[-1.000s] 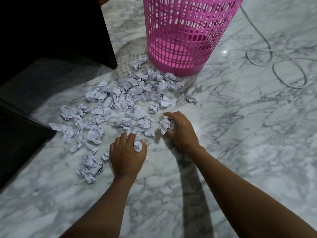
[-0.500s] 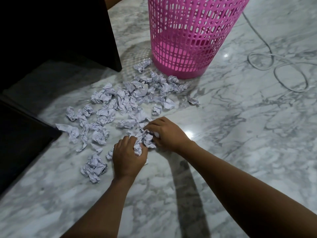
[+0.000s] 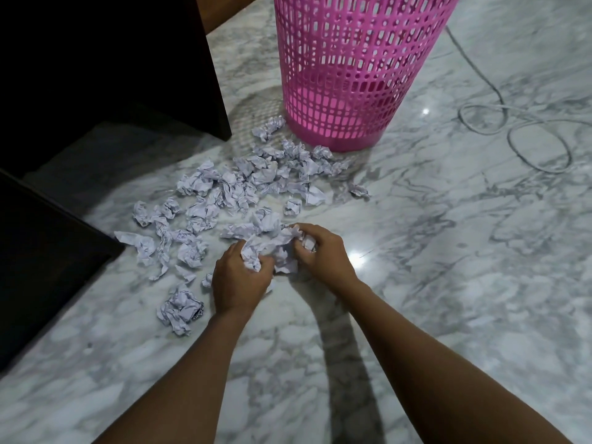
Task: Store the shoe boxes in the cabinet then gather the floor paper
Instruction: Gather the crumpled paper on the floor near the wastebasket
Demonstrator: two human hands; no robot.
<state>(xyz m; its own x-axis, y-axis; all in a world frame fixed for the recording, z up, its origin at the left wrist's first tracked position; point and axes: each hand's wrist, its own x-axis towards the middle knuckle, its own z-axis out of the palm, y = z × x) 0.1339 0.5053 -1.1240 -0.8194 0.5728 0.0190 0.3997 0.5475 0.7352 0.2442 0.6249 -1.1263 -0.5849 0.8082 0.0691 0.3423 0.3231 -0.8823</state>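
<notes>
Several crumpled white paper balls (image 3: pixel 243 184) lie scattered on the marble floor between the dark cabinet and the pink basket. My left hand (image 3: pixel 238 277) and my right hand (image 3: pixel 320 254) are side by side at the near edge of the pile. Both curl their fingers round a shared bunch of crumpled paper (image 3: pixel 272 248) held between them. One bigger wad (image 3: pixel 179 307) lies alone to the left of my left wrist.
A pink plastic mesh basket (image 3: pixel 349 72) stands upright just behind the pile. Dark cabinet panels (image 3: pixel 105 65) fill the left side, with a lower dark edge (image 3: pixel 48 251) at the near left. A grey cable (image 3: pixel 525 136) loops on the floor at the right.
My right hand slid left from its own single wad to meet my left hand. The two now hold a larger bunch together, pulled in from the pile's near edge.
</notes>
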